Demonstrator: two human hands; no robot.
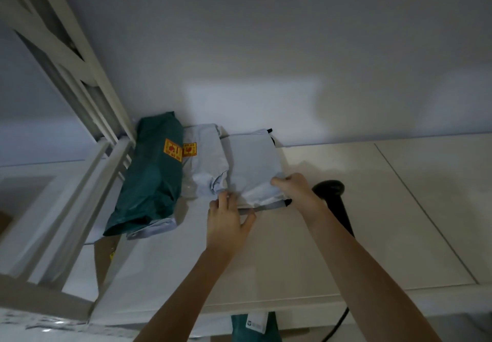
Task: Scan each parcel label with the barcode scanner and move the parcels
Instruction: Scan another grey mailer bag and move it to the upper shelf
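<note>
A pale grey parcel (254, 167) lies on the white table (306, 256) near the wall. My left hand (226, 222) grips its near edge, thumb under the flap. My right hand (295, 188) holds its near right corner, fingers curled over the top. To its left lies a second grey parcel (205, 163) with an orange sticker. A dark green parcel (151, 179) with an orange sticker lies further left. The black barcode scanner (334, 198) lies on the table just right of my right wrist, partly hidden by my forearm.
A white slatted frame (80, 96) rises at the left beside the green parcel. The wall stands right behind the parcels. The scanner's cable (338, 325) hangs over the table's front edge. Another green parcel with a white label (255, 325) shows below that edge.
</note>
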